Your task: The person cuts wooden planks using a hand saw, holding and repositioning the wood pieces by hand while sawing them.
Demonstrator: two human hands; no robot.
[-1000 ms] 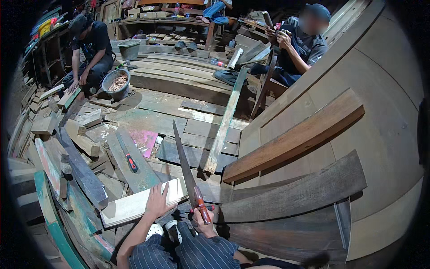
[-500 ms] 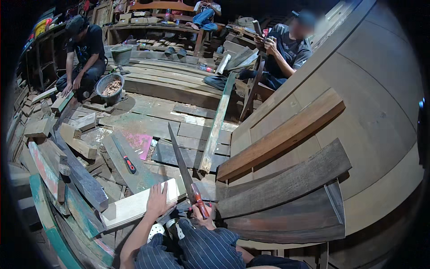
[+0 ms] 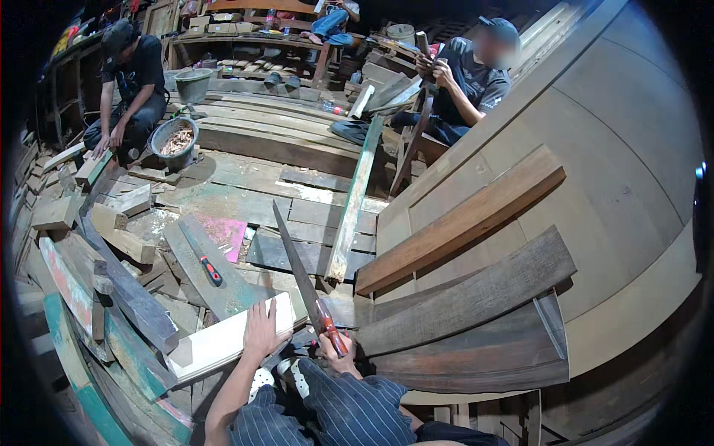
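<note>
My left hand (image 3: 261, 331) lies flat with its fingers stretched over a pale wooden board (image 3: 216, 349), which is set at a slant in front of my knees. In my right hand (image 3: 341, 357) is a handsaw (image 3: 300, 271), gripped by its reddish-brown handle. Its long dark blade points up and away, just beyond the board's right end, and looks apart from the wood. A second saw or long blade with a red and black handle (image 3: 212, 272) rests on a grey plank (image 3: 201, 260) to the left.
Heaped timber (image 3: 111, 320) fills the left side. Large panels with a brown beam (image 3: 461, 223) stand at the right. A green-edged plank (image 3: 355, 201) lies ahead. One person crouches by a bucket of wood chips (image 3: 176, 141); another sits far right, a third at the back.
The whole view has shifted slightly. My left hand stays on the board, and the handsaw keeps nearly the same place and tilt in my right hand.
</note>
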